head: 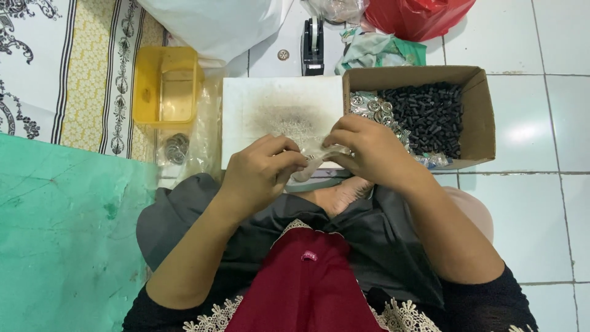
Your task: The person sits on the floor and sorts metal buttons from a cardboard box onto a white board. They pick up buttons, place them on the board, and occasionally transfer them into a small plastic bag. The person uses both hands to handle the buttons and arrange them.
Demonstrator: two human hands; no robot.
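Both hands [319,157] pinch small bag [312,161]

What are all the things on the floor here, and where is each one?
Cardboard box: one, brown, right of the board, holding small black pieces and silver rings.
White board: one, smudged grey, centre.
Yellow tub: one, left of the board.
Tape dispenser: one, black, top centre.
Red bag: one, top right.
White bag: one, top.
Green mat: one, left.
Left hand and right hand: pinching a small clear plastic bag over the board's near edge.
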